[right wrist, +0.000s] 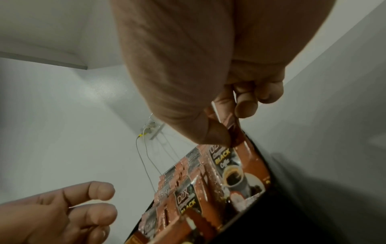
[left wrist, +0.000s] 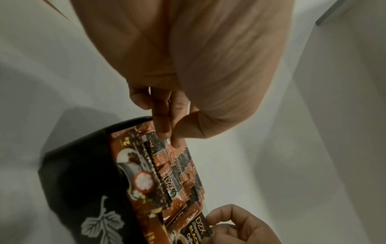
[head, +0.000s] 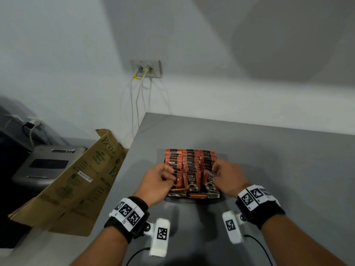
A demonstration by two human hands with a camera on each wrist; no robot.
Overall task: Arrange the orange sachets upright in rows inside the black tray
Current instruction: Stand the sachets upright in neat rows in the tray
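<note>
On the grey table a black tray (head: 216, 196) (left wrist: 83, 181) (right wrist: 282, 206) holds orange sachets (head: 192, 162) standing upright in three rows. Along its near edge a few sachets (head: 180, 191) lie flat. My left hand (head: 171, 175) (left wrist: 174, 137) is at the front of the left row, with its thumb and forefinger pinching the top edge of a sachet (left wrist: 167, 148) there. My right hand (head: 217, 169) (right wrist: 225, 130) pinches the top of the front right sachet (head: 210, 181) (right wrist: 240, 165) between thumb and fingers. That sachet stands upright against the tray's right wall.
An open cardboard box (head: 76, 179) leans against the table's left edge, with a grey machine (head: 48, 164) beyond it. On the back wall a socket (head: 146, 69) has cables hanging down behind the table's corner. Bare grey tabletop lies right of the tray.
</note>
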